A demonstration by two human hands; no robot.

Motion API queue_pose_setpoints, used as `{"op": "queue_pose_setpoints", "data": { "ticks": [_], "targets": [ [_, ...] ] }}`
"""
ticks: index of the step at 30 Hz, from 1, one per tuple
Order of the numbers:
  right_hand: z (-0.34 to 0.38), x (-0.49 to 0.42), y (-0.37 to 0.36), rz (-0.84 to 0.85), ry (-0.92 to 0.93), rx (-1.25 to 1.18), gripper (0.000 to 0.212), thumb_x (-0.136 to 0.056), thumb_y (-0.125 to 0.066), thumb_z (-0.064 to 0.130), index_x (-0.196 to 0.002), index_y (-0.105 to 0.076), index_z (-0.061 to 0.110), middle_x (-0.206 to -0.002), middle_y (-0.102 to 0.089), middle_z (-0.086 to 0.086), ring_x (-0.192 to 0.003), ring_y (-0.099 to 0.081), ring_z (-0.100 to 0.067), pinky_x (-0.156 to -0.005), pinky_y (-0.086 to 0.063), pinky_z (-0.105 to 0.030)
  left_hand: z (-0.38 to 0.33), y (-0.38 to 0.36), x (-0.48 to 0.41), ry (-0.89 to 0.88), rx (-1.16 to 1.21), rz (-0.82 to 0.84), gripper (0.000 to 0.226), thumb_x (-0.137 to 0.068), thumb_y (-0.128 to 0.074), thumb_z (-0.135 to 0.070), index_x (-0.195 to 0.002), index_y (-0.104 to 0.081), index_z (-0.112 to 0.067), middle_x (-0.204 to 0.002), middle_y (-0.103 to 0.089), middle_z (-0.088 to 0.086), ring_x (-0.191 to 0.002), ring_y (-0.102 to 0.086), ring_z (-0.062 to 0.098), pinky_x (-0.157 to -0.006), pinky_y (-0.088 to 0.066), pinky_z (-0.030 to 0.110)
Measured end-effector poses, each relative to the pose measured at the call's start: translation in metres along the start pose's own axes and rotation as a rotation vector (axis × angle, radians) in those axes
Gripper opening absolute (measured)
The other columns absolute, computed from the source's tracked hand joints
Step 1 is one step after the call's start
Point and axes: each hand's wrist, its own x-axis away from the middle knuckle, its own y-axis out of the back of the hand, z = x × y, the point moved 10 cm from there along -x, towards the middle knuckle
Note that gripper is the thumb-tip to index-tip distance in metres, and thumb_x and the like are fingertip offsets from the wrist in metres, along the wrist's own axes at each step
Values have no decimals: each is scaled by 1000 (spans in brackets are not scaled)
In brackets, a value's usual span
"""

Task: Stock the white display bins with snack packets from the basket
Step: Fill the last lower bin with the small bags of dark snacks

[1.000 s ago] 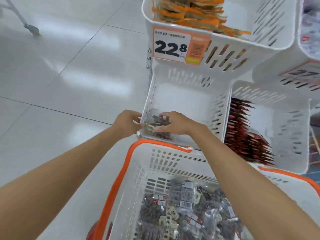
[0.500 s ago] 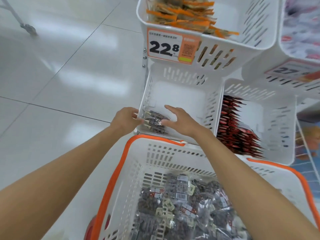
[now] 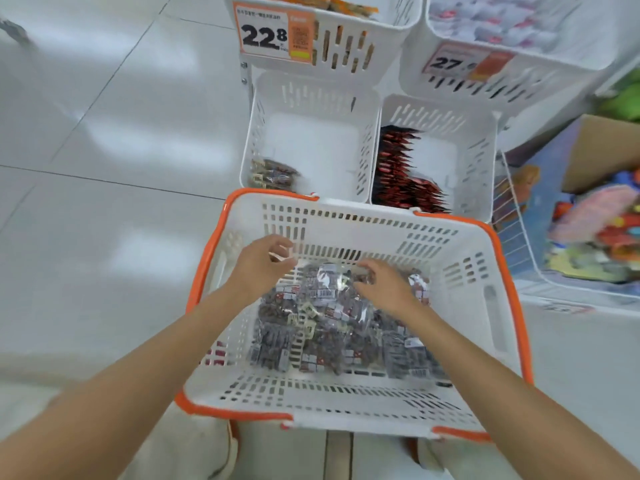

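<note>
Two hands reach into the orange-rimmed basket (image 3: 346, 223), which is heaped with dark snack packets (image 3: 311, 327). The left hand (image 3: 263, 265) is loosely curled and holds nothing, while the right hand (image 3: 384, 285) bends its fingers onto the pile, though a grip cannot be made out. Just beyond, the lower-left white bin (image 3: 311, 98) holds a small stack (image 3: 273, 174) of similar packets in its near-left corner, and the neighbouring bin (image 3: 478, 150) holds red packets (image 3: 401, 174).

Your right hand (image 3: 384, 289) is blurring over the packets (image 3: 329, 334), so you are not seeing whether it is gripping one; the frame edge is cutting off the top bins (image 3: 388, 36).
</note>
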Motion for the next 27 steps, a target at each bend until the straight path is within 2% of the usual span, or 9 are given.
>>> {"op": "queue_pose_setpoints", "data": {
  "ticks": [6, 8, 10, 12, 14, 18, 22, 25, 27],
  "targets": [
    [-49, -25, -52, 94, -124, 145, 82, -94, -63, 28, -156, -9, 22, -162, -15, -7, -147, -21, -32, -118, -24, -50, 37, -18, 27, 83, 37, 29, 17, -86, -72, -10, -100, -65, -17, -92, -67, 5, -76, -64, 21, -65, -49, 18],
    [-49, -27, -60, 65, -142, 253, 72, -91, -65, 21, -152, -26, 19, -155, -28, -12, -144, -21, -34, -119, -18, -48, 41, -24, 28, 100, 31, 60, 19, -86, -71, -9, -99, -64, -20, -90, -67, 3, -75, -62, 17, -65, -48, 16],
    [-47, -27, -66, 38, -103, 326, 46, -87, -68, 22, -131, -53, 22, -141, -41, -9, -137, -28, -32, -117, -21, -46, 45, -29, 29, 118, 30, 85, 20, -86, -71, -8, -101, -64, -20, -91, -66, 4, -75, -61, 15, -66, -48, 15],
    [-49, -23, -65, 45, -103, 179, 27, -84, -72, 21, -108, -61, 26, -132, -47, -4, -132, -35, -27, -113, -29, -43, 49, -32, 31, 151, 46, 98, 21, -85, -70, -4, -101, -64, -17, -89, -65, 4, -71, -59, 13, -65, -48, 15],
    [-47, -17, -54, 67, -92, -1, 23, -84, -72, 15, -102, -61, 23, -125, -55, 0, -121, -51, -23, -101, -42, -37, 53, -34, 30, 168, 58, 97, 21, -85, -71, -5, -97, -64, -20, -89, -65, 4, -70, -59, 15, -70, -49, 26],
    [-15, 11, -1, -41, -9, -143, 28, -87, -70, 15, -114, -62, 20, -125, -59, 6, -115, -54, -13, -100, -44, -33, 36, -46, 25, 154, 44, 122, 29, -84, -73, -11, -110, -62, -18, -99, -63, -1, -90, -64, 22, -78, -54, 34],
    [33, 36, 10, 116, 86, -378, 32, -85, -75, 15, -113, -62, 25, -121, -57, 14, -111, -52, -3, -98, -40, -25, 7, -81, 30, 112, 26, 366, 70, -77, -81, -23, -137, -44, -28, -119, -56, -13, -106, -56, 8, -88, -47, 29],
    [48, 41, -6, 265, 95, -512, 62, -84, -75, 11, -139, -48, 25, -140, -51, 7, -124, -48, -6, -98, -41, -19, 15, -69, 28, 101, 30, 346, 45, -76, -81, -11, -114, -64, -29, -100, -71, -3, -87, -67, 14, -71, -53, 22],
    [36, 41, -29, 317, 37, -492, 78, -85, -68, 3, -150, -32, 28, -150, -40, 8, -121, -55, -14, -83, -50, -17, 33, -47, 25, 166, 31, 237, 36, -75, -81, -9, -105, -66, -21, -93, -69, 6, -81, -63, 20, -64, -52, 21]
  ]
}}
